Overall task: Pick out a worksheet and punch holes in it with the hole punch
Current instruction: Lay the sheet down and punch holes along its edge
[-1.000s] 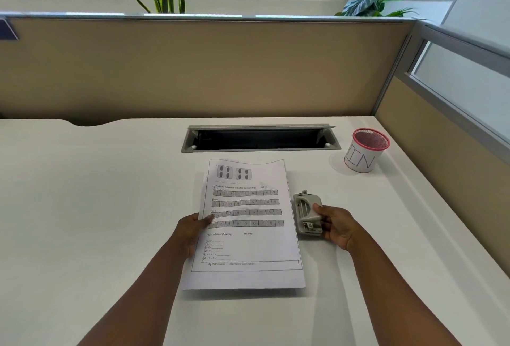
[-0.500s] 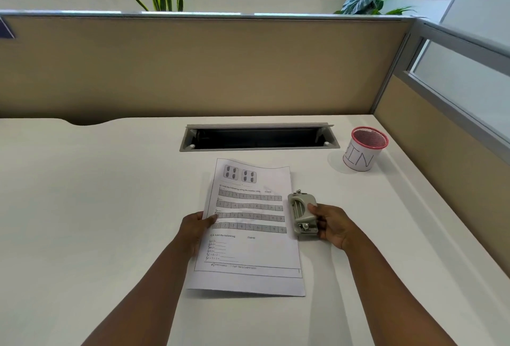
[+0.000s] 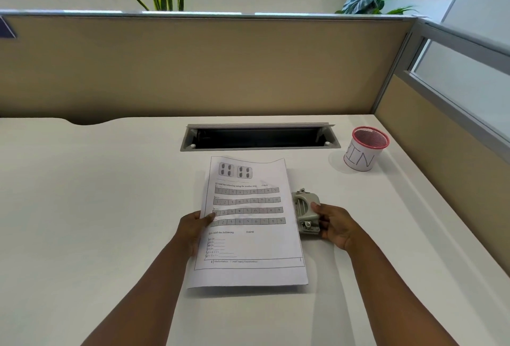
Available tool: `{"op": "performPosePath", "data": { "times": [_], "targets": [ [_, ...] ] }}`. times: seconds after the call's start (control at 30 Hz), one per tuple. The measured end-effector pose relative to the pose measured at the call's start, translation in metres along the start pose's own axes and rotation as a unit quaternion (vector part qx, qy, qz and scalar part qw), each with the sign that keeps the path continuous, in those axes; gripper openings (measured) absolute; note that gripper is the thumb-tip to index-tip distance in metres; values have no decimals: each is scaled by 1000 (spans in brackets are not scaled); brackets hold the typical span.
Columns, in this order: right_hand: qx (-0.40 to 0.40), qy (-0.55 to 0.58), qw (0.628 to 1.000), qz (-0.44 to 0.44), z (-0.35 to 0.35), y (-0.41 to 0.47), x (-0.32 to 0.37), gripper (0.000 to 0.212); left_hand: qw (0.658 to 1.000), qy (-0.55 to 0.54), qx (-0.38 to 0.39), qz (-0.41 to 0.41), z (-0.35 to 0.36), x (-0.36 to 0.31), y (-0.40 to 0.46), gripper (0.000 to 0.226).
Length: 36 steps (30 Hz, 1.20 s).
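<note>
A printed maths worksheet with grey number strips is held just above the white desk, near its middle. My left hand pinches the sheet's left edge, thumb on top. A small grey metal hole punch stands on the desk right beside the sheet's right edge. My right hand grips the punch from the right, thumb on its lever. Whether the paper's edge sits inside the punch slot cannot be told.
A pink mesh cup wrapped in paper marked "BIN" stands at the back right. An open cable tray slot lies just beyond the sheet. Beige partition walls close the desk's back and right sides.
The worksheet and the punch came together half a second ago, then drew slightly apart again. Both hands kept their holds.
</note>
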State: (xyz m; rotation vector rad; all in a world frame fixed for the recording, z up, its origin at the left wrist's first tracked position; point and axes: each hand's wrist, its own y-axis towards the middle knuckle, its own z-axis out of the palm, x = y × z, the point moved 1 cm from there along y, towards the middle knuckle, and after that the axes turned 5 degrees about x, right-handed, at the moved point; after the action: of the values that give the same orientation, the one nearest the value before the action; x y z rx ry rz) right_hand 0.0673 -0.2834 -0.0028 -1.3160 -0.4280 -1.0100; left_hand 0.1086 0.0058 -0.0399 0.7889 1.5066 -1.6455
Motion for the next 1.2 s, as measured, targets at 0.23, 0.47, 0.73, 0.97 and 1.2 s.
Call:
{"op": "performPosePath", "data": {
  "times": [0.23,0.47,0.73,0.97,1.2],
  "targets": [
    [12,-19,1000,4,6,-1,0,15,1000,3,-9,6,1,1,-2,5],
    [7,-21,1000,1,6,4,-2,14,999,20,-20,19,3,0,-4,4],
    [19,-36,999,-31,9,4,-3,11,996,76,-40,35,5,2,-3,11],
    [20,-42,999,-23,10,4,-4,10,995,86,-45,33,7,1,-6,6],
    [38,-109,993,9,11,5,-1,6,996,66,-60,30,5,2,-5,5]
  ]
}}
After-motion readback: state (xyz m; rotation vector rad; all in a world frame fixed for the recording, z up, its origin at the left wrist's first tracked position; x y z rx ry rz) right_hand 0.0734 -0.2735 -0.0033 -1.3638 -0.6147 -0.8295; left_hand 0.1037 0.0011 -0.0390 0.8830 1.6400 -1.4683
